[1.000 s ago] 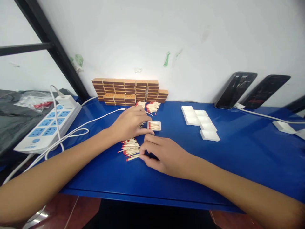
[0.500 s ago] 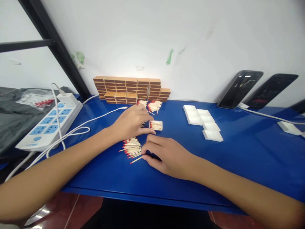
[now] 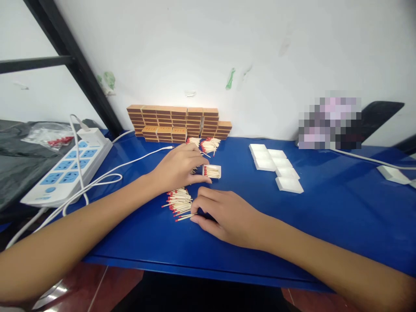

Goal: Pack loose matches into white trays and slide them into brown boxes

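My left hand point(image 3: 180, 164) grips the left end of a small white matchbox tray point(image 3: 219, 171), thumb on the near side and fingers on the far side. Red-tipped matches point(image 3: 212, 173) partly fill that tray. Just in front of it, my right hand point(image 3: 229, 216) pinches matches point(image 3: 184, 217) between thumb and fingertips, at the near edge of a loose match pile point(image 3: 178, 200). Their red heads point left; how many are pinched is hard to tell. More loose matches point(image 3: 210, 145) lie beyond my left hand, some hidden behind it.
Stacked brown matchboxes point(image 3: 172, 117) line the wall. Several white trays point(image 3: 273, 164) stand on the blue table point(image 3: 325, 216) to the right. On the left are a power strip point(image 3: 69, 167) and white cables point(image 3: 121, 162). A dark phone point(image 3: 383, 119) leans at the back right, beside a pixelated patch.
My right fingertips have shifted slightly left and down, and one more match now shows separately at the pinch. My left hand and the tray stay in place.
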### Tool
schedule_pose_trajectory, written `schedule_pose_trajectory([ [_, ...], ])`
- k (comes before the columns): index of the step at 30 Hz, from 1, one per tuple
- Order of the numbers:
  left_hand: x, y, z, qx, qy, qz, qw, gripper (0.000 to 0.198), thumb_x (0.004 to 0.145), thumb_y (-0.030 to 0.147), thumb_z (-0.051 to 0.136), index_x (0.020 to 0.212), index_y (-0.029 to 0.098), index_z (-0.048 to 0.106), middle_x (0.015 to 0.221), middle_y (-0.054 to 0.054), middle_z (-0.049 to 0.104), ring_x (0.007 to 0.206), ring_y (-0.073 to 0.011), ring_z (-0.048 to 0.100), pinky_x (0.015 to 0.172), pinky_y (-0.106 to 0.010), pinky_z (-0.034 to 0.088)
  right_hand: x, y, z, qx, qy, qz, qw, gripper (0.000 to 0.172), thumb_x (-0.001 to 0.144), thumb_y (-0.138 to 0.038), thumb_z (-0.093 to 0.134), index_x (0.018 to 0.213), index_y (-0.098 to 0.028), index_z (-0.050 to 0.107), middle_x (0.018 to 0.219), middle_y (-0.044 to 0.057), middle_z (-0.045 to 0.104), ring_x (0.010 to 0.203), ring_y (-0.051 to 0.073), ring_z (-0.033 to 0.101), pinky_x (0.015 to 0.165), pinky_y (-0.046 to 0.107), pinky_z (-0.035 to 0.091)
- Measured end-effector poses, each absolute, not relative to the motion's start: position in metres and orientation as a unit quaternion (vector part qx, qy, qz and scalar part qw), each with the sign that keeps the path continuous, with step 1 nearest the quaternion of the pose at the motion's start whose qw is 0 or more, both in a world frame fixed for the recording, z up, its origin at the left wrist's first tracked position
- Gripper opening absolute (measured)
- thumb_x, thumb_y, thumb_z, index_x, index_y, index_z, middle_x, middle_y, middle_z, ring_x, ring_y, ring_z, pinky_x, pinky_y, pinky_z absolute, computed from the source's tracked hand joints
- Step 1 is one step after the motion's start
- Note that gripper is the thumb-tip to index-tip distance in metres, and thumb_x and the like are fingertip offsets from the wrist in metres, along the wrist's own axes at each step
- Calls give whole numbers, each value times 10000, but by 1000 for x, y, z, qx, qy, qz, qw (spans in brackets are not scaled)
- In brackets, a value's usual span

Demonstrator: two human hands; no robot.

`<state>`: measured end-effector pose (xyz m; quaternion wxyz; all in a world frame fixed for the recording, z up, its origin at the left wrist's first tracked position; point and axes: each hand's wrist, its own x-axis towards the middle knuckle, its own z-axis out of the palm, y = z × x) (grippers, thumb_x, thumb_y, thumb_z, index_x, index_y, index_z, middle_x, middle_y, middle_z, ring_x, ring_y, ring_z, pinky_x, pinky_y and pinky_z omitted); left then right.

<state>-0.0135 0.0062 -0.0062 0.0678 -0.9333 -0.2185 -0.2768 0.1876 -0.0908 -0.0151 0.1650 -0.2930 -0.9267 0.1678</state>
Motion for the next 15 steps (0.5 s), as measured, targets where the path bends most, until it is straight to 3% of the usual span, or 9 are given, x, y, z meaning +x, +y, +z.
schedule_pose_trajectory([
  [11,-14,6,-6,-935,-209,-277,75,451,860,561,762,1030,144,752,894,-90,728,896,-234,645,789,-355,518,179,-97,-19,-310,-928,152,144,166,1035,-320,615,949,-185,661,961,25,662,802,152,630,654,284,428],
  [15,-15,7,-5,-935,-217,-270,75,370,910,485,742,1043,141,749,915,-99,735,927,-239,646,825,-364,520,193,-83,-12,-329,-916,132,188,140,1052,-291,579,977,-193,644,982,29,646,808,149,634,707,288,470],
])
